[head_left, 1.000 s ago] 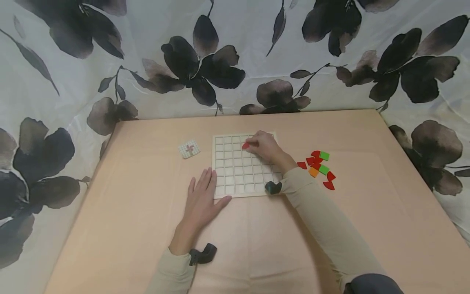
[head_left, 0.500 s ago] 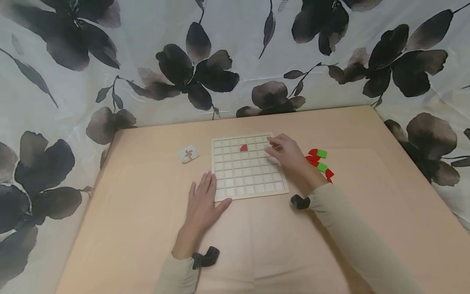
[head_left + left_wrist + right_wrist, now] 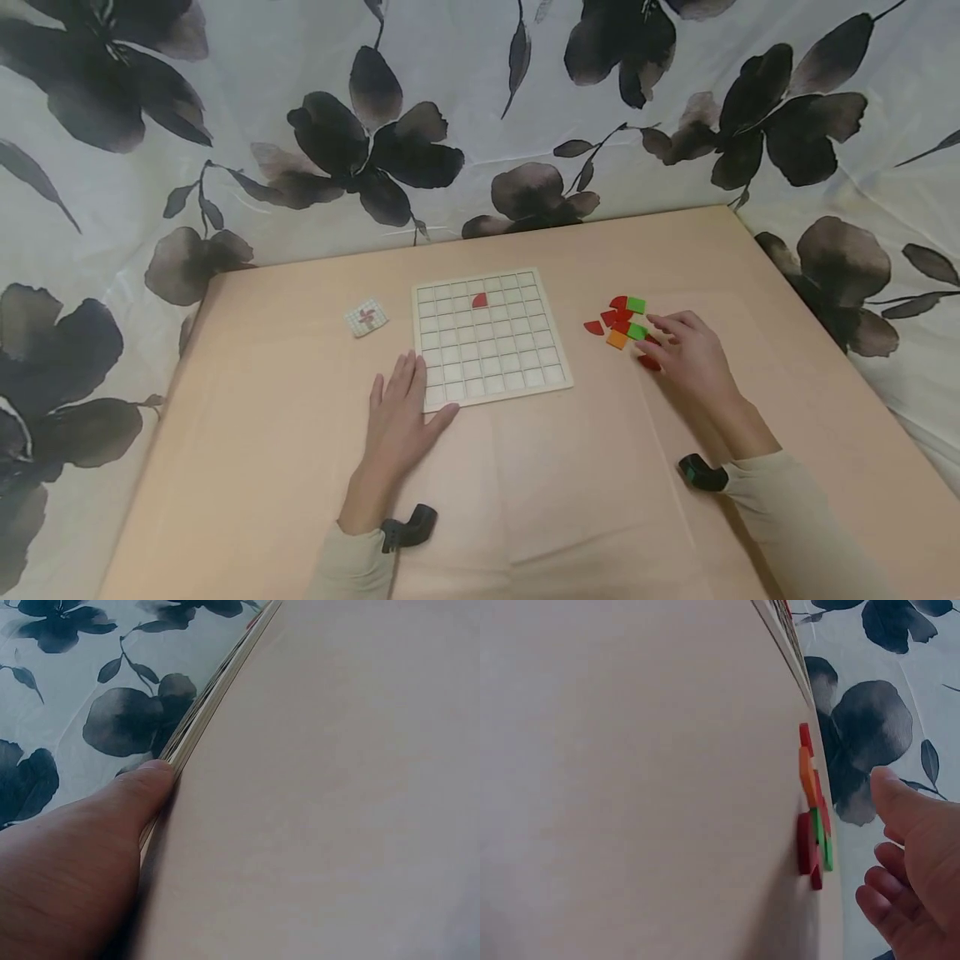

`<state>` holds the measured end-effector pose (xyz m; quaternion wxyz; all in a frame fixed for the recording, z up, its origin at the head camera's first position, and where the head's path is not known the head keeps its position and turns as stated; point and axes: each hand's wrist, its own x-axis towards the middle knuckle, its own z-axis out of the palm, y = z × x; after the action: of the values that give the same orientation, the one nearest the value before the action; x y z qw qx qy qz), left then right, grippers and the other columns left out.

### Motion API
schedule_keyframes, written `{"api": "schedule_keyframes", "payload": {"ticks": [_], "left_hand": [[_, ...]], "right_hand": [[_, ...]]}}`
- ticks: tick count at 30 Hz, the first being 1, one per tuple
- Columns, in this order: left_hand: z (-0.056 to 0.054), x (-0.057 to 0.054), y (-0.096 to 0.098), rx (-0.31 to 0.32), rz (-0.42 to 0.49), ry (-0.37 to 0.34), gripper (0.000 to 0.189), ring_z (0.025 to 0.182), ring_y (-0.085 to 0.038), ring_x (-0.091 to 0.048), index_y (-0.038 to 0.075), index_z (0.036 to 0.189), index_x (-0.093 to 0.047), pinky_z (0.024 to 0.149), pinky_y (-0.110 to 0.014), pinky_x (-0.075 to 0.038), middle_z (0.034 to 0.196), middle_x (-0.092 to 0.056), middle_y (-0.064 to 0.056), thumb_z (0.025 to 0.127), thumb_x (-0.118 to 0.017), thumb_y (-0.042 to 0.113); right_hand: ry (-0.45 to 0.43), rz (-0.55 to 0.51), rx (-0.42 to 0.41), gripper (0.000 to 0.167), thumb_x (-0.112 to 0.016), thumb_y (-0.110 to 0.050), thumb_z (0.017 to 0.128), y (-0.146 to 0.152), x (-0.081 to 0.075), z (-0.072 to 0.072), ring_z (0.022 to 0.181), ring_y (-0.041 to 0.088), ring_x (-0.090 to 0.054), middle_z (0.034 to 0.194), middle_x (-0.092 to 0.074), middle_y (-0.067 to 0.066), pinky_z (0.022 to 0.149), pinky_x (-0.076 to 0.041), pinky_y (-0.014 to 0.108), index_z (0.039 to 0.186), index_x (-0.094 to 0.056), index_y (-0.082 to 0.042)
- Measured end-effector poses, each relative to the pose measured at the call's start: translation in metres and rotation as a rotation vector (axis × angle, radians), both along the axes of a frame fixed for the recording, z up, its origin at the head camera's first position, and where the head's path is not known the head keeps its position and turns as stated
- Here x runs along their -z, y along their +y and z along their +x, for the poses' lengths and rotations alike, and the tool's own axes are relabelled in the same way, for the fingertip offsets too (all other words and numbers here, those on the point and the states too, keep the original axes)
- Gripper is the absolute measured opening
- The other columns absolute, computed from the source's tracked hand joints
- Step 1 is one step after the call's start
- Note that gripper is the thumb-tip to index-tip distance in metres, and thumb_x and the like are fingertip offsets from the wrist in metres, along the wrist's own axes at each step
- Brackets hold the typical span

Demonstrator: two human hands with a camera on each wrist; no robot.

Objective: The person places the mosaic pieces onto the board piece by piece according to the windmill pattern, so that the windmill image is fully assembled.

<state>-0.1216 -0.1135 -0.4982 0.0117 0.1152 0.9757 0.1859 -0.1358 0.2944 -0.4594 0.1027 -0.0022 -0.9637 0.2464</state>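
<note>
A pale square grid board point(image 3: 491, 340) lies on the table, with one red quarter-round tile point(image 3: 480, 301) in a cell near its far edge. My left hand point(image 3: 397, 417) rests at the board's near left corner, fingers straight; in the left wrist view its thumb point(image 3: 146, 791) touches the board's edge point(image 3: 225, 675). Over the right end of a small pile my right hand point(image 3: 693, 358) hovers, fingers loosely bent and holding nothing visible. The pile has several red tiles point(image 3: 594, 327), green square tiles point(image 3: 636, 305) and an orange square tile point(image 3: 617, 339). My right hand partly covers some red ones.
A small patterned card point(image 3: 367, 318) with a grid and a reddish figure lies left of the board. Behind the table point(image 3: 525, 492) hangs a white cloth point(image 3: 465, 75) with dark flowers. Black wrist cameras point(image 3: 408, 527) sit on both wrists.
My right hand has let go of the red tile on the board and moved right to the pile. The left hand has stayed at the board's corner. The head view has shifted slightly.
</note>
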Motion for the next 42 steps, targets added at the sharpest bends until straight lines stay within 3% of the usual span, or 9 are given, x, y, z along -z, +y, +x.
{"api": "schedule_keyframes", "payload": {"ticks": [3,7,15,25,30,35,42], "left_hand": [[0.000,0.001,0.000,0.002,0.000,0.002,0.090,0.148,-0.026,-0.012,0.004,0.150,-0.023,0.118,-0.053,-0.005,0.159,-0.017,-0.012,0.088,-0.051,0.062],[0.001,0.000,0.000,0.004,0.004,0.002,0.089,0.148,-0.026,-0.012,0.004,0.150,-0.023,0.118,-0.052,-0.004,0.159,-0.018,-0.012,0.088,-0.050,0.062],[0.000,0.000,-0.001,0.006,0.006,0.012,0.090,0.148,-0.026,-0.012,0.003,0.150,-0.023,0.118,-0.052,-0.005,0.159,-0.018,-0.012,0.088,-0.050,0.062],[0.000,0.002,-0.002,0.005,0.019,0.035,0.089,0.148,-0.026,-0.013,0.003,0.150,-0.025,0.118,-0.053,-0.006,0.158,-0.020,-0.013,0.087,-0.051,0.062],[-0.001,0.003,-0.002,0.006,0.010,0.038,0.089,0.148,-0.026,-0.013,0.003,0.149,-0.026,0.118,-0.054,-0.007,0.158,-0.020,-0.013,0.087,-0.051,0.062],[-0.001,0.002,-0.002,0.006,0.000,0.034,0.090,0.148,-0.026,-0.013,0.003,0.149,-0.026,0.118,-0.054,-0.006,0.158,-0.020,-0.013,0.087,-0.051,0.063],[0.000,0.002,-0.002,-0.001,-0.015,0.011,0.090,0.149,-0.024,-0.011,0.004,0.150,-0.024,0.119,-0.053,-0.006,0.159,-0.018,-0.012,0.088,-0.048,0.064]], "right_hand": [[-0.034,0.032,-0.006,0.047,-0.079,-0.020,0.077,0.004,0.004,0.010,0.087,0.031,-0.057,0.101,-0.057,0.016,0.073,-0.053,0.047,0.116,-0.065,0.002],[-0.007,0.038,-0.044,0.040,-0.082,-0.019,0.073,0.006,0.010,0.018,0.081,0.023,-0.056,0.094,-0.061,0.010,0.070,-0.051,0.039,0.106,-0.071,0.000],[-0.097,0.054,-0.046,0.038,-0.080,-0.016,0.075,0.008,0.009,0.022,0.077,0.023,-0.055,0.090,-0.061,0.013,0.066,-0.051,0.034,0.107,-0.070,0.001],[-0.133,0.066,-0.069,0.030,-0.076,-0.013,0.080,0.002,0.009,0.021,0.085,0.029,-0.060,0.094,-0.067,0.017,0.077,-0.054,0.048,0.105,-0.070,0.001],[-0.195,0.064,-0.102,0.034,-0.075,-0.015,0.081,-0.003,0.006,0.017,0.084,0.028,-0.059,0.094,-0.066,0.016,0.076,-0.055,0.045,0.109,-0.067,0.001],[-0.256,0.073,-0.102,0.029,-0.076,-0.022,0.080,-0.010,0.002,0.010,0.076,0.022,-0.055,0.083,-0.065,0.009,0.068,-0.051,0.033,0.099,-0.068,-0.002],[-0.200,0.032,-0.100,0.031,-0.077,-0.028,0.080,-0.037,-0.004,-0.008,0.077,0.022,-0.058,0.081,-0.066,0.007,0.070,-0.051,0.035,0.097,-0.069,-0.003]]}}
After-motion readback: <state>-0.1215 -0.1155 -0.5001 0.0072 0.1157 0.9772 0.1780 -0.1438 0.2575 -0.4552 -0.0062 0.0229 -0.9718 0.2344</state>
